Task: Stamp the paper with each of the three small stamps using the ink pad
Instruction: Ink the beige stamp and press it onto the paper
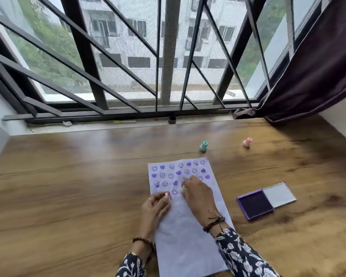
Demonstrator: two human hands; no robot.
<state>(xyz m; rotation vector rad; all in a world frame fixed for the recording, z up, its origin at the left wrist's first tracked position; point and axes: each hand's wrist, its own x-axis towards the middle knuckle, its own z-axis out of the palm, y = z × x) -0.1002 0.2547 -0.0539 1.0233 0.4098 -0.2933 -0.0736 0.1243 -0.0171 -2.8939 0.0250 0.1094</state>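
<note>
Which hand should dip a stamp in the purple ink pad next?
Probably the right hand. The open ink pad lies on its side of the paper, with the teal stamp and pink stamp beyond. The left hand rests on the paper's left edge, steadying it.

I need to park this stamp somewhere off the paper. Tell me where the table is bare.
The whole wooden table left of the paper is bare. So is the strip between the teal stamp, the pink stamp and the ink pad. The paper's stamped top, under both hands, is crowded.
</note>
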